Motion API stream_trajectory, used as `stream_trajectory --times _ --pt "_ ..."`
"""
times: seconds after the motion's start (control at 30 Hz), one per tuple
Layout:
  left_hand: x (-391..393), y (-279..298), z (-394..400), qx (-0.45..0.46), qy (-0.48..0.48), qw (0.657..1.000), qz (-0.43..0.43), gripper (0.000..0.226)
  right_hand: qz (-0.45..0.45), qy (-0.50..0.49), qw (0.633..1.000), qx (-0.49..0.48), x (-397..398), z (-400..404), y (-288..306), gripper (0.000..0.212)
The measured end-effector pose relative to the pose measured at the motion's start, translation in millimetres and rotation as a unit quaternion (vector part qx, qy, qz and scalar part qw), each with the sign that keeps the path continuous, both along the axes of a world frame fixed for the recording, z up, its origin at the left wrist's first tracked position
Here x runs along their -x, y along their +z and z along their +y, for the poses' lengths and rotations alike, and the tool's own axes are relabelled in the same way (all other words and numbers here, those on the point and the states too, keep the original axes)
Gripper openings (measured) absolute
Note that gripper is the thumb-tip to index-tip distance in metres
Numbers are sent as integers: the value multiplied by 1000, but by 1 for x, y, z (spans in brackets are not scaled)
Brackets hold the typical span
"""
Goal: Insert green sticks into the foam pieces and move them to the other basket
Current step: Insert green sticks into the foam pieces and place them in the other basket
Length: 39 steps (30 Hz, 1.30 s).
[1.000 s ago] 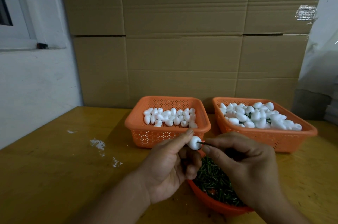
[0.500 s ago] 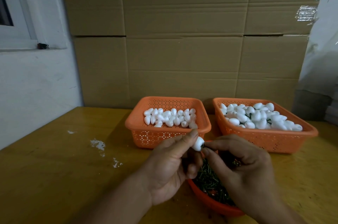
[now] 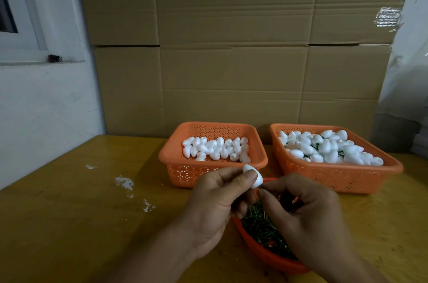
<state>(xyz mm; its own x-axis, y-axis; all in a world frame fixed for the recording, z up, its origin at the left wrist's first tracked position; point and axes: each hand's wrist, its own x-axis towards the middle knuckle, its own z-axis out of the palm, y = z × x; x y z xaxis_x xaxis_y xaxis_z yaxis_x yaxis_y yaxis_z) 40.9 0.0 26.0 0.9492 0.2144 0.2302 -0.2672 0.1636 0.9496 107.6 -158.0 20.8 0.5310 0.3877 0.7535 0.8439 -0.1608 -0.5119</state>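
Between both hands (image 3: 259, 192): pinched foam piece (image 3: 253, 176).

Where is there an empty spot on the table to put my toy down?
The widest bare patch of the wooden table is left of the left basket, apart from white flecks. A smaller patch lies right of the stick bowl, before the right basket. The middle is crowded: left hand, right hand, foam piece.
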Motion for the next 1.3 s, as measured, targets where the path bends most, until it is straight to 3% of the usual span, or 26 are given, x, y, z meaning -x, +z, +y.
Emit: stream_trajectory --times 0.3,0.57,0.97,1.3 --pt "-1 -3 0 -114 72 990 -49 22 -4 17 1000 -14 5 2 2 12" --pt "3 1 -3 -168 72 980 -78 22 2 -7 1000 -5 8 3 3 15" --pt "6 6 -9 -165 63 980 -95 23 -8 12 1000 -6 9 4 1 6" --pt "4 3 -7 -143 74 983 -83 25 57 41 997 -31 2 3 -1 9"
